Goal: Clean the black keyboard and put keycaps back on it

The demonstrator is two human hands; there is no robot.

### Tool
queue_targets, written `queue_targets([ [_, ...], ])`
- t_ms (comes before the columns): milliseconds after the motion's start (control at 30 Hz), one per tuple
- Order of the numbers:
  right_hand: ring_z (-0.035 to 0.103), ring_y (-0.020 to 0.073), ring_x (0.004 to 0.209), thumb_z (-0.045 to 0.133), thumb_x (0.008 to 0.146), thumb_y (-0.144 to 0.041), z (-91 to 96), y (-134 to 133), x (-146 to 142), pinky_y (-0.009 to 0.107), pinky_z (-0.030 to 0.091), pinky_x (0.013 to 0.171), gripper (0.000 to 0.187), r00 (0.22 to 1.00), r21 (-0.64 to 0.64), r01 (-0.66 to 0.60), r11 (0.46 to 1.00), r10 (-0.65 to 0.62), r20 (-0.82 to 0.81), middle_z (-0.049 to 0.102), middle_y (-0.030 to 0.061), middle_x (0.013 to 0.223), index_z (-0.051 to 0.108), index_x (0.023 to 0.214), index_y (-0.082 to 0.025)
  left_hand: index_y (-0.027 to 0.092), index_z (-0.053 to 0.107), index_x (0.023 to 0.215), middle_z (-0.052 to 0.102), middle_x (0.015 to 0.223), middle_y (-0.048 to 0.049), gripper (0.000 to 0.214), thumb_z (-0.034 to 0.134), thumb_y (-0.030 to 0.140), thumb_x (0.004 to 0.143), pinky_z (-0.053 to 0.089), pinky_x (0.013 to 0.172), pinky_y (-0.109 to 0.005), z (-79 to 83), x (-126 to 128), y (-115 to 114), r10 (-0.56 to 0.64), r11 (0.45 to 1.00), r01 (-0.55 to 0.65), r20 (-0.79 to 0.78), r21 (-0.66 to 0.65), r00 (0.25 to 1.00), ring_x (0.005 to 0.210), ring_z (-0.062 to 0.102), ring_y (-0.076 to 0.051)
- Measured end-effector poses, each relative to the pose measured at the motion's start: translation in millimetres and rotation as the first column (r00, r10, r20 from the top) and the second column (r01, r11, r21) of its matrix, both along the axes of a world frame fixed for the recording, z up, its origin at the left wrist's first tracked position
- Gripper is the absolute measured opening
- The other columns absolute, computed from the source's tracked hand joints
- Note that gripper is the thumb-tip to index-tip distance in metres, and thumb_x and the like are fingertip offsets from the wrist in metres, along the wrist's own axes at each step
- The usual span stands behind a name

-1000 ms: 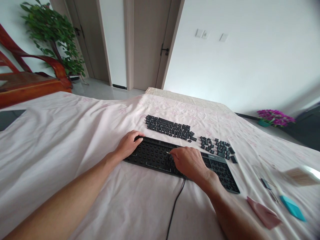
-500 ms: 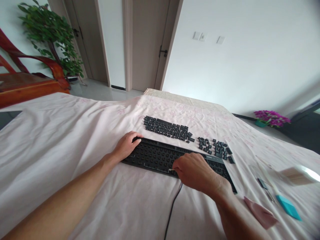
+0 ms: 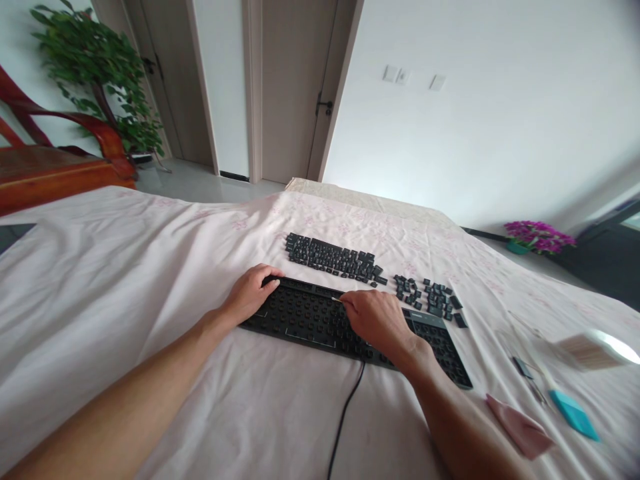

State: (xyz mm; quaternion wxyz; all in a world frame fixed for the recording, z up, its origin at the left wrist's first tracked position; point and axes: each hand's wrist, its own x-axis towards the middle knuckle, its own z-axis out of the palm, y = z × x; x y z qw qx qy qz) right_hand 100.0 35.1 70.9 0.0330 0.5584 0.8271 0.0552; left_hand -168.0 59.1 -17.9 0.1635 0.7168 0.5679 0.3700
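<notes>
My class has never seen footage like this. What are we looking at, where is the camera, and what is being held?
No machine here: these are one person's bare hands, and every picture comes from a camera worn on the head, looking forward and down. On the pale sheet lies a black keyboard with bare key sockets. The left hand holds its left end; the right hand holds a thin stick. Loose keys lie beyond the keyboard, and a pink cloth lies to the right.
</notes>
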Motion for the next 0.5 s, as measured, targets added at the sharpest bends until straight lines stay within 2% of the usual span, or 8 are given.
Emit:
queue_targets([
  [233,0.068,0.0228,0.081,0.039,0.093,-0.03,-2.8,-1.5,0.6,0.027,0.037,0.064,0.034,0.999,-0.044,-0.013,0.999,0.014,0.038,0.073,0.0073,0.085,0.072,0.085,-0.024,0.023,0.064,0.101,0.066,0.107,-0.002,0.024,0.047,0.027,0.084,0.043,0.097,-0.034,-0.8,0.0,0.1,0.005,1.0,-0.005,-0.002,0.005,1.0,0.104,0.06,-0.02],
  [500,0.068,0.0237,0.079,0.037,0.091,-0.022,12.1,-12.1,-2.9,0.028,0.039,0.063,0.034,0.988,-0.102,-0.069,0.992,0.082,0.132,0.073,0.0092,0.086,0.071,0.086,-0.022,0.023,0.064,0.101,0.066,0.108,-0.0025,0.025,0.046,0.027,0.084,0.044,0.098,-0.035,2.8,1.1,-2.2,0.006,1.0,-0.006,-0.007,-0.005,1.0,0.105,0.06,-0.021],
])
